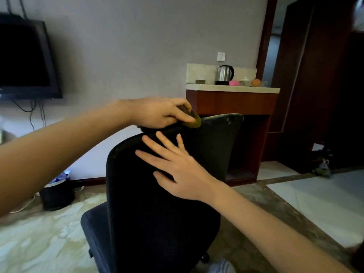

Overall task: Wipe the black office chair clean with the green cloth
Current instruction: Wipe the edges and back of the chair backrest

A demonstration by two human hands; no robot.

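Note:
The black office chair (149,203) stands in front of me, its backrest facing me and tilted. My left hand (157,112) grips the bunched green cloth (192,120) and holds it on the backrest's top edge. Most of the cloth is hidden under the fingers. My right hand (177,166) lies flat on the back of the backrest with its fingers spread and straight. The seat (94,223) shows at the lower left of the backrest.
A wooden counter (232,99) behind the chair carries a kettle (225,73), cups and an orange. A dark television (23,58) hangs on the left wall. A black bin (57,196) stands on the floor at the left. A dark door frame (307,75) is at the right.

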